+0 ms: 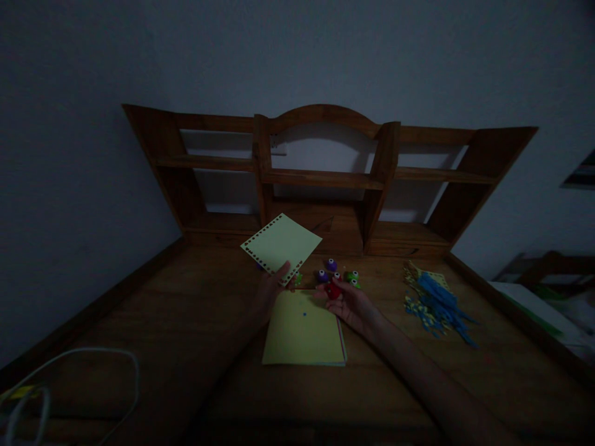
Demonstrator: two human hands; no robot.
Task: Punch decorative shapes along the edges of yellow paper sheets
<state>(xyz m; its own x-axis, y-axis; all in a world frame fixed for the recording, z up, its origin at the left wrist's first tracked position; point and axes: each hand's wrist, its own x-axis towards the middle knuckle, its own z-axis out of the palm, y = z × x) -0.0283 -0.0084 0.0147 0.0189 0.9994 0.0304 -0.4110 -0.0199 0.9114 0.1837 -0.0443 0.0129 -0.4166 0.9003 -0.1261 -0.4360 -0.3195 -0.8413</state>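
My left hand point(275, 284) pinches the lower corner of a pale yellow paper sheet point(283, 243), raised and tilted above the table. A row of small punched holes runs along the sheet's left and lower edges. In my right hand point(351, 302) is a small red craft punch point(333, 288) with a round white eye on top. It is apart from the raised sheet. Beneath both hands lies a stack of yellow paper point(302, 341) with a small blue dot point(304, 314) on it. Purple punches point(331, 264) and green punches point(354, 275) stand just behind my right hand.
A pile of blue and yellow paper strips point(439, 300) lies on the right of the wooden table point(195, 297). A wooden shelf unit point(320, 179) stands along the back against the wall. A white cable point(93, 349) loops at the front left. The room is dim.
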